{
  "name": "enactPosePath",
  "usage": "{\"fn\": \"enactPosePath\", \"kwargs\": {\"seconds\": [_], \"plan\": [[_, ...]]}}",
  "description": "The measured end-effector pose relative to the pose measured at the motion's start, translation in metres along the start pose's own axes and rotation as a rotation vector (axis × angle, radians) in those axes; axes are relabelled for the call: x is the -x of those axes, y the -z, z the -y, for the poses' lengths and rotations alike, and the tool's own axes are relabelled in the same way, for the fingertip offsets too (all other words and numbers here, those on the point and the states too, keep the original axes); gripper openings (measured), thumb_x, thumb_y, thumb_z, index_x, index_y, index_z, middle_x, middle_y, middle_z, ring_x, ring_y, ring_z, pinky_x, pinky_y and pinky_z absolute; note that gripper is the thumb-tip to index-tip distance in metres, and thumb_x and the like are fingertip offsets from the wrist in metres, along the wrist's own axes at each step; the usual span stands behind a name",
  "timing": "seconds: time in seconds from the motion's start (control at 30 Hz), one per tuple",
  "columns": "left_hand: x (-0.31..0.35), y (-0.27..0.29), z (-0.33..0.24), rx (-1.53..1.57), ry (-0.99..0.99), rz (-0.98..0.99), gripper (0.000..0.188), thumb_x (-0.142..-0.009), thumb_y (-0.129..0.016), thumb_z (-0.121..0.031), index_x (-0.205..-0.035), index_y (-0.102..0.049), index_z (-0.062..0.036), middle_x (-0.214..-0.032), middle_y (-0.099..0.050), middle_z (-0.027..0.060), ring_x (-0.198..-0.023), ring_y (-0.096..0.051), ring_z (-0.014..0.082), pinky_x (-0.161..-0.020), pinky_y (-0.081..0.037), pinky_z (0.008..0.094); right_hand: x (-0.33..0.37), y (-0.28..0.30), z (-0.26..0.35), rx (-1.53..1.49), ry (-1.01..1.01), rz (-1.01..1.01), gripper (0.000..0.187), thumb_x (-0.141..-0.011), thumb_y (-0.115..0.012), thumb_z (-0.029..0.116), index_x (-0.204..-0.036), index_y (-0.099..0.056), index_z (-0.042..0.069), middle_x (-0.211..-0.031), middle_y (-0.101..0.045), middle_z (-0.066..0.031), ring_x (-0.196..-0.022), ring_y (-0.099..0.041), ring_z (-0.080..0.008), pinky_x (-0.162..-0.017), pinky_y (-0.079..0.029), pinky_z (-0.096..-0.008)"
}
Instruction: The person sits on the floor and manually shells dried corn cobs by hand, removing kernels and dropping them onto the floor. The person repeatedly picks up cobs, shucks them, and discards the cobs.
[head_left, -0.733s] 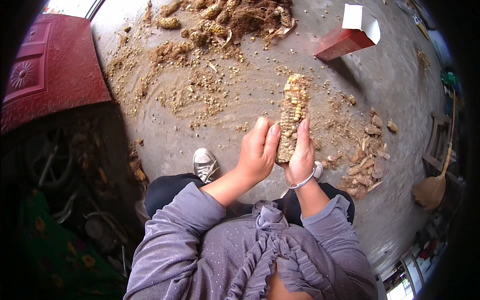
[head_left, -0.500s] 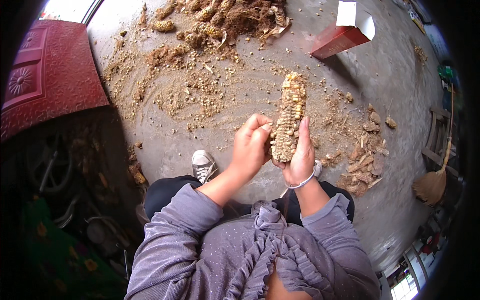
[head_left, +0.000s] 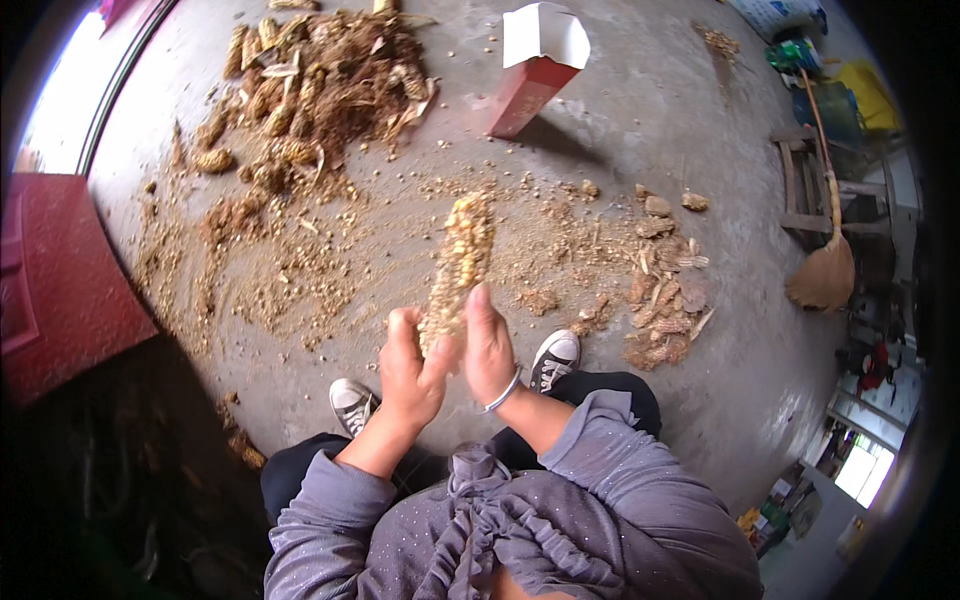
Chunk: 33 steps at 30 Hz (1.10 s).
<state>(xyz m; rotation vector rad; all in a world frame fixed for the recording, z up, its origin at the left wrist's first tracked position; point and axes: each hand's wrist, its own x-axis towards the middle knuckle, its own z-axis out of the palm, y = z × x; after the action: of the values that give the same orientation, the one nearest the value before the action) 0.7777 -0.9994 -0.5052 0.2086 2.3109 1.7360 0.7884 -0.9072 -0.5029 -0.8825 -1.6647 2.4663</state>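
Note:
A partly stripped corn cob (head_left: 462, 250) stands nearly upright between my hands, its top leaning a little away to the right. Yellow kernels cover the upper part, while the lower part looks paler and is slightly blurred. My left hand (head_left: 410, 378) is closed about the cob's lower left side, thumb pointing up. On the other side my right hand (head_left: 488, 350), with a bracelet at the wrist, grips the cob with its thumb raised along it. The cob's bottom end is hidden by the hands.
Loose kernels (head_left: 300, 255) lie scattered over the concrete floor. Beyond them is a heap of unshelled cobs and husk (head_left: 340, 90). A red box (head_left: 535, 95) with a white inside stands far ahead. Stripped cobs (head_left: 665, 310) lie to the right, near a broom (head_left: 825, 270).
The whole view has shifted, so the floor things appear further left and lower. My left hand has gone from pinching at the cob's side to wrapping its lower end.

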Motion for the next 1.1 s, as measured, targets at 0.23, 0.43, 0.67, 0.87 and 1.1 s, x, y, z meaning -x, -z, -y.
{"fn": "enactPosePath", "kwargs": {"seconds": [0.23, 0.43, 0.67, 0.87, 1.1], "plan": [[-0.001, 0.002, 0.000, 0.424, 0.179, 0.117, 0.025, -0.081, -0.052, -0.020, -0.093, -0.038, -0.0026, -0.075, -0.051, 0.0047, -0.059, -0.050, 0.0080, -0.049, -0.044, 0.0216, -0.009, 0.004, 0.021, -0.154, -0.264, 0.131, 0.044, -0.085, -0.037, 0.047, -0.086, -0.048, 0.004, -0.068, -0.045, 0.0023, -0.059, -0.043, -0.0051, -0.053, -0.037, -0.0209], [0.001, -0.011, -0.003, 0.267, 0.195, -0.005, 0.014, -0.080, -0.049, -0.016, -0.079, -0.049, -0.0018, -0.060, -0.050, 0.0055, -0.054, -0.047, 0.0104, -0.051, -0.039, 0.0254, -0.014, 0.003, 0.013, -0.244, -0.196, -0.066, 0.027, -0.084, -0.044, 0.032, -0.074, -0.050, 0.008, -0.070, -0.044, 0.0048, -0.063, -0.041, -0.0049, -0.057, -0.035, -0.0209], [-0.003, -0.019, -0.009, 0.485, 0.194, -0.072, 0.020, -0.086, -0.043, -0.015, -0.069, -0.041, -0.0045, -0.058, -0.041, -0.0025, -0.055, -0.036, 0.0042, -0.048, -0.032, 0.0206, -0.016, 0.004, 0.008, -0.271, -0.097, -0.148, 0.028, -0.083, -0.045, 0.035, -0.090, -0.049, 0.009, -0.073, -0.052, 0.0007, -0.064, -0.052, -0.0089, -0.060, -0.043, -0.0233], [-0.006, -0.036, -0.009, 0.684, 0.245, -0.089, 0.019, -0.088, -0.042, -0.016, -0.072, -0.044, -0.0056, -0.061, -0.041, -0.0040, -0.053, -0.034, 0.0024, -0.045, -0.030, 0.0188, -0.016, 0.009, 0.012, -0.262, -0.026, -0.306, 0.029, -0.083, -0.046, 0.037, -0.094, -0.048, 0.010, -0.075, -0.050, 0.0013, -0.065, -0.052, -0.0098, -0.061, -0.044, -0.0241], [-0.014, -0.042, -0.013, 0.929, 0.358, -0.048, 0.019, -0.086, -0.045, -0.020, -0.072, -0.047, -0.0068, -0.058, -0.042, -0.0046, -0.047, -0.035, 0.0017, -0.038, -0.028, 0.0178, -0.016, 0.014, 0.025, -0.349, -0.022, -0.157, 0.037, -0.084, -0.039, 0.043, -0.075, -0.045, 0.007, -0.063, -0.048, -0.0031, -0.058, -0.047, -0.0117, -0.054, -0.040, -0.0245]]}}
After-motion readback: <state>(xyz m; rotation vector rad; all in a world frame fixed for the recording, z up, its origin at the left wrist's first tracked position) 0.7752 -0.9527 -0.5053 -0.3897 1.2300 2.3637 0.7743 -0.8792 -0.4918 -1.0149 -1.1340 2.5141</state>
